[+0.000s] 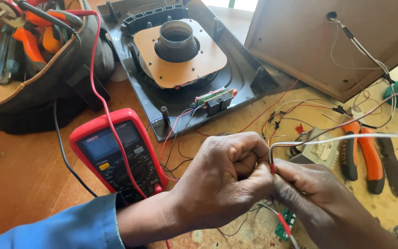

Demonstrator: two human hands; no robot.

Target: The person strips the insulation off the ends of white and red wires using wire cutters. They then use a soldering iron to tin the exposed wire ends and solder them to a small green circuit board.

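My left hand (222, 177) and my right hand (312, 193) are pressed together at the lower middle, fingers pinched. Both close on the end of a thin grey-white cable (337, 138) that bends down between them; a small red tip shows at the pinch. The cable runs off to the right edge. A red-sleeved wire (284, 224) trails below my hands. Just left of my left hand lies a red multimeter (116, 152) with red and black leads plugged in.
A black plastic panel (240, 78) with a tan plate, a round collar and a small green circuit board lies behind. A tool bag (38, 60) stands top left. Orange-handled pliers (362, 154), a small transformer (321, 147), loose wires and a wooden box (328, 41) crowd the right.
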